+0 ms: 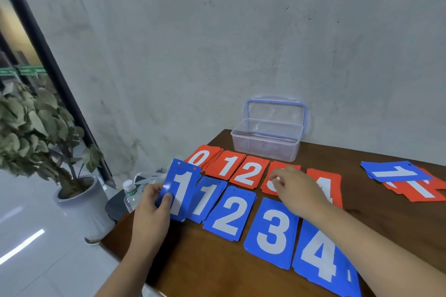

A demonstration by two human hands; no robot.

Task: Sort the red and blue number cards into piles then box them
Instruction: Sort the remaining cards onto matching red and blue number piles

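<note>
At the 12 o'clock edge of the dark wooden bench (217, 260), against a grey wall: clear plastic box (265, 144), rectangular, long axis 9-to-3. Its lid (275, 108), with a blue seal, stands open behind it. Bench grain shows through the walls.

Two rows of flat rectangular number cards, white numerals. Long axes run roughly 6-to-12, numeral tops toward 12.
- Far row, 9 to 3: red 0 pile (202, 157), red 1 pile (229, 164), red 2 pile (249, 172), red 3 pile (269, 184), red 4 pile (325, 183).
- Near row: blue 1 pile (207, 200), blue 2 pile (229, 214), blue 3 pile (272, 231), blue 4 pile (321, 258).

Left hand (154, 207) grips a blue 1 card (179, 190) at the row's 9 o'clock end, thumb on its face. Card upright, slightly tilted, holes punched along its top edge.

Right hand (296, 190) lies over the red 3 pile, fingers curled down. Cannot tell whether it pinches a card.

At 3 o'clock, well apart: mixed pile (395, 171), blue 1 atop red cards, long axis 9-to-3, numerals sideways.

Off the bench at 9 o'clock: water bottle (130, 193), potted plant (36, 128).
</note>
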